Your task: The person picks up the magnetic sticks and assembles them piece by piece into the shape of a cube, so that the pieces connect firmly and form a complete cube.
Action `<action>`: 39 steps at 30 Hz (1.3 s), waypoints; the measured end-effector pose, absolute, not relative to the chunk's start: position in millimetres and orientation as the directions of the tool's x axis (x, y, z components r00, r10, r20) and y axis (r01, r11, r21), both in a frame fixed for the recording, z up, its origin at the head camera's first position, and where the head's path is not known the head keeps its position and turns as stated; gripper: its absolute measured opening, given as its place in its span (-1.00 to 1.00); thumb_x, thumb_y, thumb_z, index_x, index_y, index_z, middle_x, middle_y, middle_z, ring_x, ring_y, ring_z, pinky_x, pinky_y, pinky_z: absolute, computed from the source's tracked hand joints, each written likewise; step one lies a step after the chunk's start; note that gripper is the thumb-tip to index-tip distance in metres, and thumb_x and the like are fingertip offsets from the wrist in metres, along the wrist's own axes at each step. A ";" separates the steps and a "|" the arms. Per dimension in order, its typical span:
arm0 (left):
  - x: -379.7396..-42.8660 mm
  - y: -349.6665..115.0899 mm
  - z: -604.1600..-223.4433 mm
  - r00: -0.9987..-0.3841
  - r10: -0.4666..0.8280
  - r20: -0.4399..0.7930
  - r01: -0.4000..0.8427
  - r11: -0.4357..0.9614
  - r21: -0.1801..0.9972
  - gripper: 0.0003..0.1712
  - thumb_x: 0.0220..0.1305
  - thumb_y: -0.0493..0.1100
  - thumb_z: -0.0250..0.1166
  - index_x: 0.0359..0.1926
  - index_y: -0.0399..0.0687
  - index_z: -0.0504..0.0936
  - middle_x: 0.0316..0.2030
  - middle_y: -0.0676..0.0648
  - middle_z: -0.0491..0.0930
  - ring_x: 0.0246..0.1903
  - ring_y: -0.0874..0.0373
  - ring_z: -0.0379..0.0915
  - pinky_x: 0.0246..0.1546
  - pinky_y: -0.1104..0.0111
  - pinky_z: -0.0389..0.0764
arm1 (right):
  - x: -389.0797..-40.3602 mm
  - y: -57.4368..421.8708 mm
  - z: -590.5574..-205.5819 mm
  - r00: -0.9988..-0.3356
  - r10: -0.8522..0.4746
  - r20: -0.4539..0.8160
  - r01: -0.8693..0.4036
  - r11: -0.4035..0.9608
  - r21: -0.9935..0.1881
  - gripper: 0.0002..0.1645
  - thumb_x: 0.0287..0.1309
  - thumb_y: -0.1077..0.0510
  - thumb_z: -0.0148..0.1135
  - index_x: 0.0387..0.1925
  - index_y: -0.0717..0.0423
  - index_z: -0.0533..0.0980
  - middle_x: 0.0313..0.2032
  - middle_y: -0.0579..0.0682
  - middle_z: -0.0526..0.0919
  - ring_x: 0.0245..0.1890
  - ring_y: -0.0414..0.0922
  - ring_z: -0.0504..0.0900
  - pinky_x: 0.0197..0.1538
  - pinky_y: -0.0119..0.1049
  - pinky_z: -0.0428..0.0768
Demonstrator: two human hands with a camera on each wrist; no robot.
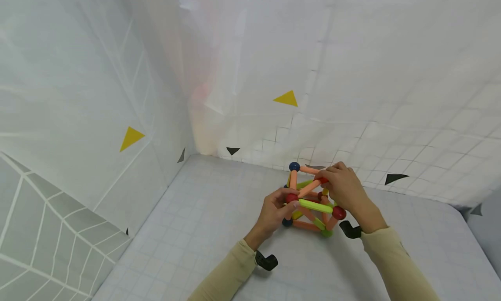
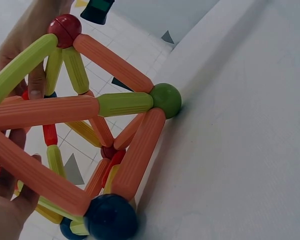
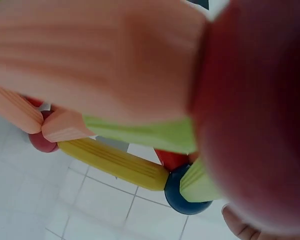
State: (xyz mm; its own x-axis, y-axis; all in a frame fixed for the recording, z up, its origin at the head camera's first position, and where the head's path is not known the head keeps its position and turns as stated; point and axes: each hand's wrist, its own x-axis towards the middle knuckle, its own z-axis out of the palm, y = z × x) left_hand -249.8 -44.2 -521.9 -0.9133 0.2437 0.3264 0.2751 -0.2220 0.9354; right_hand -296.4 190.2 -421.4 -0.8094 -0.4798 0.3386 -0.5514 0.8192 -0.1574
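A frame of magnetic sticks and balls (image 1: pixel 309 226) stands on the pale floor, built of orange, yellow-green and yellow sticks. My left hand (image 1: pixel 272 210) pinches a red ball (image 1: pixel 292 198) at its near upper left corner. From that ball an orange stick (image 1: pixel 309 188) slants up to a red end, which my right hand (image 1: pixel 344 185) pinches. A yellow-green stick (image 1: pixel 316 206) links the left ball to another red ball (image 1: pixel 339 212) below my right wrist. In the left wrist view, a green ball (image 2: pixel 166 101) and a dark blue ball (image 2: pixel 111 217) form lower corners.
Behind the frame rises a white sheet wall (image 1: pixel 242 75) with yellow and dark triangles, and another sheet (image 1: pixel 78 96) hangs at left. Black wrist-worn devices (image 1: pixel 267 262) sit by both cuffs. Pale floor (image 1: pixel 188 231) extends to the left.
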 end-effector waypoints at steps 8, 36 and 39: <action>-248.4 -45.0 -520.4 -0.917 0.253 0.308 0.258 -0.211 0.943 -0.64 0.49 -0.23 0.35 0.25 -0.10 0.64 0.09 -0.19 0.60 -0.06 0.23 0.55 -0.07 0.44 0.65 | -298.9 193.6 -421.4 -0.804 -0.482 0.348 -0.562 0.808 -0.179 -0.69 0.20 0.39 0.47 -0.07 0.02 0.71 -0.14 0.09 0.82 -0.02 0.14 0.52 -0.02 0.17 0.56; -249.3 -44.9 -521.9 -0.913 0.251 0.321 0.276 -0.198 0.940 -0.64 0.50 -0.24 0.34 0.25 -0.08 0.64 0.10 -0.21 0.60 -0.04 0.21 0.57 -0.04 0.45 0.67 | -303.7 214.5 -423.9 -0.778 -0.242 0.581 -0.559 0.688 -0.463 -0.62 0.30 0.26 0.45 0.09 0.21 0.54 -0.24 0.11 0.78 -0.30 -0.03 0.66 -0.27 -0.62 0.47; -249.3 -44.6 -522.1 -0.913 0.250 0.323 0.277 -0.201 0.939 -0.64 0.50 -0.25 0.33 0.26 -0.09 0.64 0.09 -0.21 0.60 -0.04 0.21 0.56 -0.03 0.45 0.66 | -303.0 216.9 -426.4 -0.816 -0.231 0.529 -0.516 0.704 -0.488 -0.69 0.36 0.20 0.42 0.08 0.17 0.59 -0.24 0.11 0.77 -0.27 -0.03 0.60 -0.27 -0.38 0.47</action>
State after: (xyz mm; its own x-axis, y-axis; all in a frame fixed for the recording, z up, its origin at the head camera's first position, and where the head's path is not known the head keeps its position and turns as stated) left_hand -249.3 -44.6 -522.1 -0.9128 0.2498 0.3232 0.2774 -0.2015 0.9394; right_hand -303.0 216.9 -426.4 -0.8164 -0.2315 0.5290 -0.5159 0.7039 -0.4882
